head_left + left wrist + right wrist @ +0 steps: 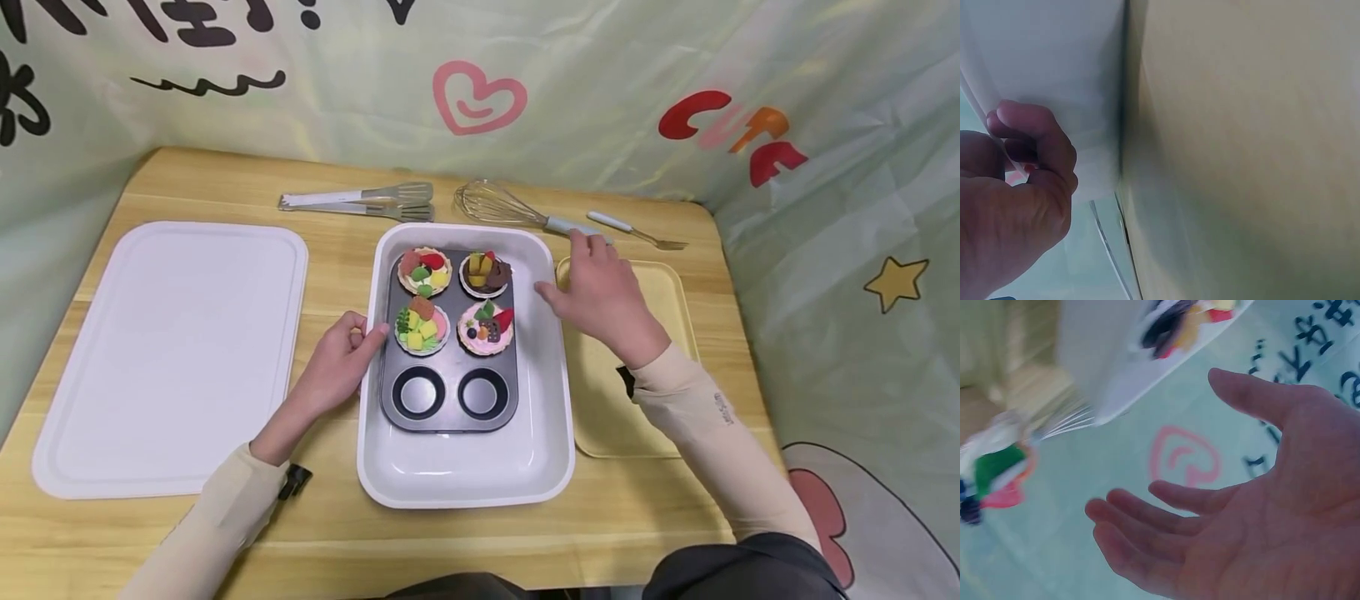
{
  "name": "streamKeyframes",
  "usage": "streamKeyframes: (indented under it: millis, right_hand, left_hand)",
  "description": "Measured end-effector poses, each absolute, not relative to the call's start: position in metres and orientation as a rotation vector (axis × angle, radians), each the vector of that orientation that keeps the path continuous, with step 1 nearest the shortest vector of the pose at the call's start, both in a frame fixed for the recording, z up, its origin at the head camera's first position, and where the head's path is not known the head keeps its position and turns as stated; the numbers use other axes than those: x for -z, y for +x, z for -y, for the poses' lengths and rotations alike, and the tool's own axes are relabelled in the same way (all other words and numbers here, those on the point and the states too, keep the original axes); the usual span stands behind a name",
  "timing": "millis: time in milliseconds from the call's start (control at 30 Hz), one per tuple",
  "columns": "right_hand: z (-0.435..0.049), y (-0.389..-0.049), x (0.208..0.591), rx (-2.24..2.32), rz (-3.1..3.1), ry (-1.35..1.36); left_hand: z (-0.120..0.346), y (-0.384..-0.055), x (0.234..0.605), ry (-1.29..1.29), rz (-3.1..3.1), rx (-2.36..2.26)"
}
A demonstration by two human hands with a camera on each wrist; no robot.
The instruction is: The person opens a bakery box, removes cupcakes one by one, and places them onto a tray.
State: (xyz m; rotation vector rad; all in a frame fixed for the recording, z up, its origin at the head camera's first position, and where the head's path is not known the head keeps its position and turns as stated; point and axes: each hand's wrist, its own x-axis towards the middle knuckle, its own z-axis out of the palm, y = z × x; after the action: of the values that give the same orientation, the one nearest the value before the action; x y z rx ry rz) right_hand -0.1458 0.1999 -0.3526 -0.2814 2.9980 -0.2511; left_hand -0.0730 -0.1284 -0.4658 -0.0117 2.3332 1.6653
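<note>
A deep white tray (540,467) stands in the middle of the table. In it lies a dark muffin tin (452,375) whose upper cups hold several decorated tarts, among them a pink-topped one (486,328) and a green-topped one (422,327); its two front cups are bare. My left hand (337,362) grips the tray's left rim, thumb over the edge; the left wrist view shows the curled fingers (1041,131) against its outer wall. Beyond the tray's right rim, my right hand (611,300) hovers with spread fingers above a yellow tray (622,417), holding nothing.
A white board (172,358) lies at the left. Along the back edge are metal tongs (360,200), a whisk (502,204) partly behind the right fingers, and a fork (637,231). A printed cloth (585,100) hangs behind the table.
</note>
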Motion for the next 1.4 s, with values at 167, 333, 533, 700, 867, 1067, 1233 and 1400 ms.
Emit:
streamKeyframes:
  millis: [167,333,533,700,867,1067,1233,1400]
  right_hand:
    - [-0.174,-0.137,0.346,0.213,-2.961,-0.356]
    - [-0.155,-0.127,0.347,0.201,-2.931,-0.405]
    - [-0.137,-0.121,0.355,0.153,-2.881,-0.396]
    - [-0.128,-0.121,0.364,0.110,-2.828,-0.336]
    - [-0.124,-0.120,0.374,0.083,-2.820,-0.303]
    - [-0.123,-0.119,0.376,0.045,-2.799,-0.282]
    - [-0.121,-0.121,0.377,0.069,-2.776,-0.282]
    - [-0.116,-0.125,0.377,0.125,-2.751,-0.290]
  left_hand:
    - [0.129,-0.073,0.468,-0.013,-2.335,-1.658]
    - [0.129,-0.073,0.469,-0.007,-2.335,-1.663]
    - [0.129,-0.073,0.469,-0.012,-2.327,-1.675]
    - [0.129,-0.073,0.467,-0.006,-2.313,-1.677]
    - [0.129,-0.074,0.466,-0.008,-2.295,-1.681]
    - [0.128,-0.075,0.466,-0.005,-2.288,-1.686]
    - [0.129,-0.074,0.465,-0.007,-2.295,-1.671]
    - [0.130,-0.075,0.464,-0.002,-2.295,-1.680]
